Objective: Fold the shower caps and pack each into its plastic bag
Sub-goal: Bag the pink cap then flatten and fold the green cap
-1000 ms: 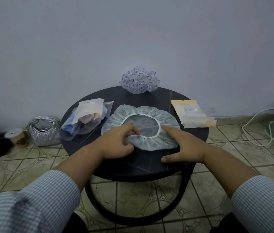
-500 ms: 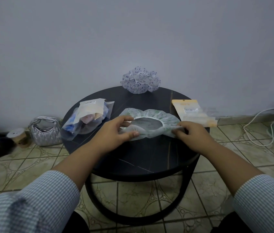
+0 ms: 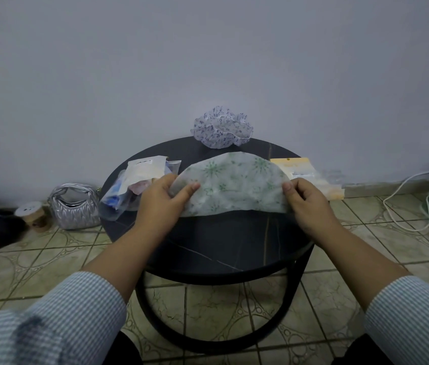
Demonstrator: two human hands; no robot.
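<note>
My picture is dim, with soft, flat light and a bluish grey look. I cannot tell where the light comes from. The wall (image 3: 208, 61) gets darker toward the top corners. There are no hard shadows, only a faint dark patch on the tiled floor (image 3: 221, 312) under the counter (image 3: 221, 246). The dark counter top has no bright glare. The wide lens bends things: the floor tiles curve near the edges, and the striped sleeves (image 3: 50, 325) at the bottom look big and soft. A smeared, blurry spot sits by the wall at the right (image 3: 334, 177). The middle looks fairly sharp.
</note>
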